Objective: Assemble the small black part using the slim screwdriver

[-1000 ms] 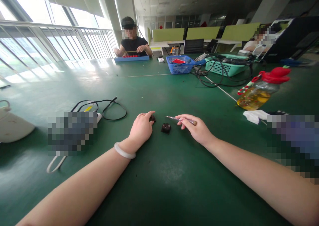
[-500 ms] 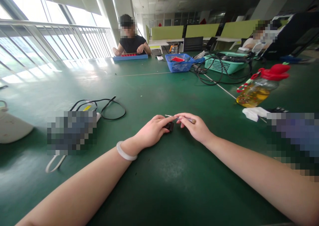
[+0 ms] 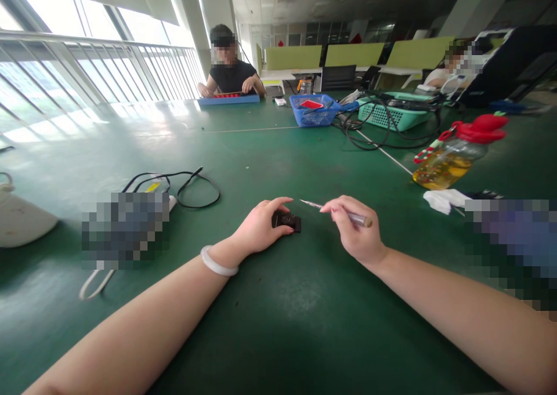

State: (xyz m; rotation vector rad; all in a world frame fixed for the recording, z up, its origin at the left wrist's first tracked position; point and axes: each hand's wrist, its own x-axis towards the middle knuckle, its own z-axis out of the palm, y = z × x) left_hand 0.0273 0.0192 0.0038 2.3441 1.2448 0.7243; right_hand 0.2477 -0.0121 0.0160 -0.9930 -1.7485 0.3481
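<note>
My left hand, a white bangle at its wrist, curls round a small black block-like object lying on the green tabletop. Its thumb lies along the near side and the index finger arches over the far side; the object's kind is too small to tell. Pinched in my right hand is a thin screwdriver with a clear handle. The slim metal shaft points left, its tip in the air just right of my left fingertips and apart from the black object.
Left lie a blurred-out device and black cable. On the right are a red-lidded bottle and a white cloth. Blue and green baskets with cables stand farther back. A person works at the far side.
My right hand has moved right and toward me with the screwdriver, away from my left hand. My left index finger has lifted off the tool, showing more of the black object.
</note>
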